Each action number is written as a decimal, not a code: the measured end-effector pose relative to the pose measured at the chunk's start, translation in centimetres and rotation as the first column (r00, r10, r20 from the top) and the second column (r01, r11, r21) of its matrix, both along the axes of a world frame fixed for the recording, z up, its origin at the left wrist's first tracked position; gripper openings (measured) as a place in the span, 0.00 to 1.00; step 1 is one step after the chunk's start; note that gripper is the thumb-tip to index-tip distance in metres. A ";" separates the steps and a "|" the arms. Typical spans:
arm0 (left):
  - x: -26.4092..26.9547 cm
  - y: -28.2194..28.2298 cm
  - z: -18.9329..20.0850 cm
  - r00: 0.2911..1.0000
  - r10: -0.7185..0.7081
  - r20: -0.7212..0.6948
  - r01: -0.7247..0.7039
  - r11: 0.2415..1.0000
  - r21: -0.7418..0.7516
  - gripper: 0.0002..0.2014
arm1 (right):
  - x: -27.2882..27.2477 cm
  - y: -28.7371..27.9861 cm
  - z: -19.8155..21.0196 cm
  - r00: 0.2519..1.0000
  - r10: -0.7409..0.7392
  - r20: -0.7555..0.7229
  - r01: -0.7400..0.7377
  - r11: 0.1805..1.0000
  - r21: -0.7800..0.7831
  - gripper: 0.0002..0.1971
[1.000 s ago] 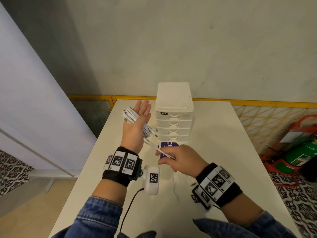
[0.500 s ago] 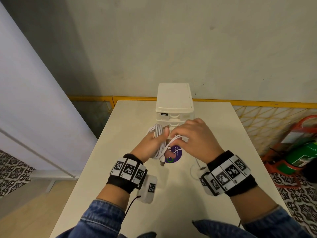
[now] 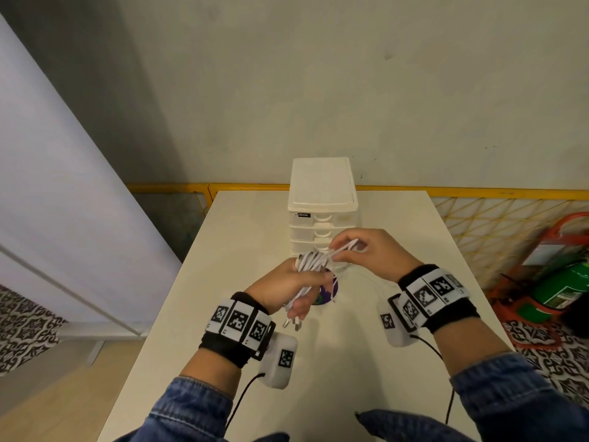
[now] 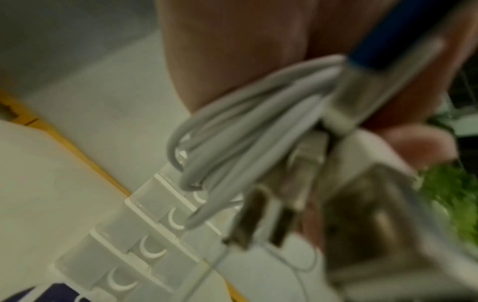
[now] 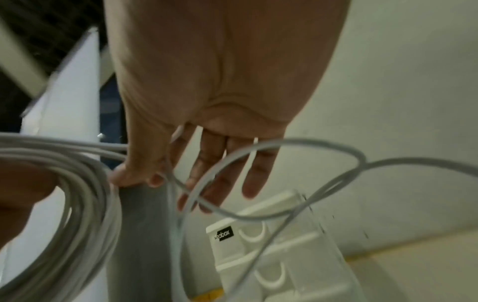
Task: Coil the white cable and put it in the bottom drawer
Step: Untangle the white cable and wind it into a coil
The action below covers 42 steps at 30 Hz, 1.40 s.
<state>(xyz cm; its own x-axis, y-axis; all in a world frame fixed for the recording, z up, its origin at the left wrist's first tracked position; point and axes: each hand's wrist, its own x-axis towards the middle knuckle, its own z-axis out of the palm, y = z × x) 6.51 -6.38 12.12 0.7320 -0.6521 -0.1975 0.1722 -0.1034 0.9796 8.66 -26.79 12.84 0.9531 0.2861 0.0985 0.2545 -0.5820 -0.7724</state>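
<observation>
The white cable [image 3: 310, 261] is gathered into a bundle of loops that my left hand [image 3: 304, 283] grips in its fist, just in front of the white drawer unit [image 3: 322, 199]. Two metal plugs [image 3: 293, 323] hang below that fist. My right hand [image 3: 342, 250] pinches a loose strand between thumb and forefinger, up and to the right of the bundle. In the right wrist view the cable [image 5: 85, 194] curls at the left and a free loop crosses the fingers [image 5: 253, 175]. In the left wrist view the bundle [image 4: 245, 132] lies over the unit's shut drawers [image 4: 145, 235]. My hands hide the bottom drawer in the head view.
A purple disc [image 3: 325, 293] lies on the white table [image 3: 382, 378] under my hands. The drawer unit stands at the table's far edge by the wall. A yellow mesh fence [image 3: 478, 224] and a green cylinder [image 3: 561, 288] are off to the right.
My left hand, flat with the cable wound round it a second ago, has curled round the bundle and come lower. My right hand has lifted a strand up and to the right.
</observation>
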 end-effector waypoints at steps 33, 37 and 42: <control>0.5 0.4 1.4 0.995 0.003 -0.096 -0.002 1.000 0.018 0.14 | -0.2 2.3 -1.4 0.957 -0.151 0.249 0.074 0.953 0.294 0.11; -0.2 -0.7 1.4 0.991 -0.076 -0.113 0.079 0.997 0.017 0.13 | 0.4 2.1 -0.6 0.946 -0.159 0.282 0.095 0.969 0.228 0.09; 0.0 -0.7 1.9 0.946 -0.223 -0.236 0.155 0.949 -0.276 0.10 | 0.0 3.4 -2.5 0.999 -0.035 0.004 0.032 0.931 0.363 0.10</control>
<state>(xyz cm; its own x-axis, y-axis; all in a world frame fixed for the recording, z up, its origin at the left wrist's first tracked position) 6.54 -7.04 14.01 0.5345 -0.8264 -0.1773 0.4268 0.0828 0.9005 8.69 -23.38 10.37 0.9600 0.1971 0.1991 0.2485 -0.2710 -0.9300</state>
